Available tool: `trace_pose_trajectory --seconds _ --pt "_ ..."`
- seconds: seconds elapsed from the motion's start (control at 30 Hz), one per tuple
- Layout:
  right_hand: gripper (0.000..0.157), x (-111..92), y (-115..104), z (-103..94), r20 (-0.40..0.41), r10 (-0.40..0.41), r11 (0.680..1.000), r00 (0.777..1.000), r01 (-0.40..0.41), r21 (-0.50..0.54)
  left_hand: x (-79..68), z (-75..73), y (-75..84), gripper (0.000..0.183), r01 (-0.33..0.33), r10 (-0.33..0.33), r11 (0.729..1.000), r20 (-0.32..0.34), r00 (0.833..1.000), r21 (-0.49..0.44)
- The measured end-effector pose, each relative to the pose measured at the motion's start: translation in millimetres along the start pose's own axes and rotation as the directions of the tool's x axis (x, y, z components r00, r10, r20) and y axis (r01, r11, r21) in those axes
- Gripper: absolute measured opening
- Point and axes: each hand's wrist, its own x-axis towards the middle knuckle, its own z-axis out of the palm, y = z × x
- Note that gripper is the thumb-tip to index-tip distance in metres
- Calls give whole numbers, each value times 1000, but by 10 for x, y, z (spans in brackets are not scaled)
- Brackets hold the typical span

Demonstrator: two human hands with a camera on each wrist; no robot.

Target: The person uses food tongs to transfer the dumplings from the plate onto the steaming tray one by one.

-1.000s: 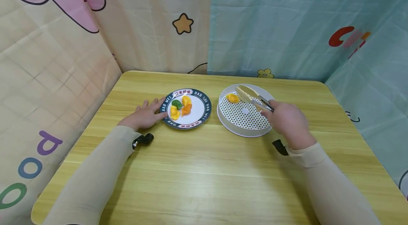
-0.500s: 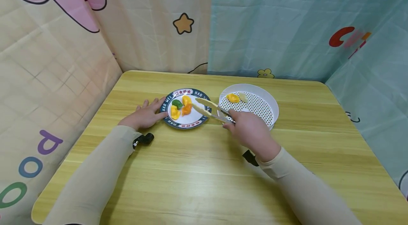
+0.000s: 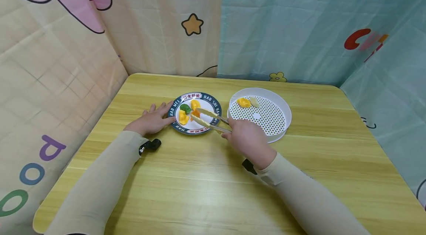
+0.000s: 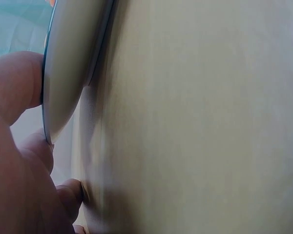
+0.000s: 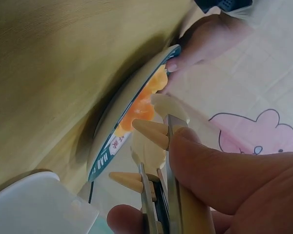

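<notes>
On the left, the round plate (image 3: pixel 217 111) with a dark patterned rim bears a green dumpling (image 3: pixel 185 108), a yellow dumpling (image 3: pixel 183 118), another yellow piece (image 3: pixel 195 104) and an orange dumpling (image 3: pixel 195 113). My left hand (image 3: pixel 151 120) rests at the plate's left side, fingers spread, thumb over the rim. My right hand (image 3: pixel 247 139) grips metal tongs (image 3: pixel 210 126) with pale scalloped tips. Those tips are spread apart and overlap the orange dumpling in the head view; the right wrist view shows the orange dumpling (image 5: pixel 139 111) just beyond them.
Right of the plate stands a white round steamer tray (image 3: pixel 288 116) with a perforated base. It holds a yellow dumpling (image 3: pixel 244 102) and a whitish one (image 3: pixel 254 102). The wooden table (image 3: pixel 199 187) ends at printed curtains (image 3: pixel 283 24) behind.
My right hand has moved the tongs left from over the steamer tray to the plate. A whitish dumpling now shows in the tray beside the yellow one. My left hand has stayed put.
</notes>
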Motion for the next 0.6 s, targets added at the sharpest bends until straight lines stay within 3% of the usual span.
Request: trace_pose_trajectory --seconds 0.17,0.3,0.6 --pt "62 16 -35 9 28 25 1000 999 -26 6 1 -2 2 84 -7 7 1000 -3 1000 -2" --pt "50 26 -58 14 38 34 999 999 -35 15 10 1 -1 84 -4 4 1000 -1 1000 -2" --pt "42 47 -96 22 18 1 1000 1000 -1 6 20 9 -17 85 -5 5 1000 -3 1000 6"
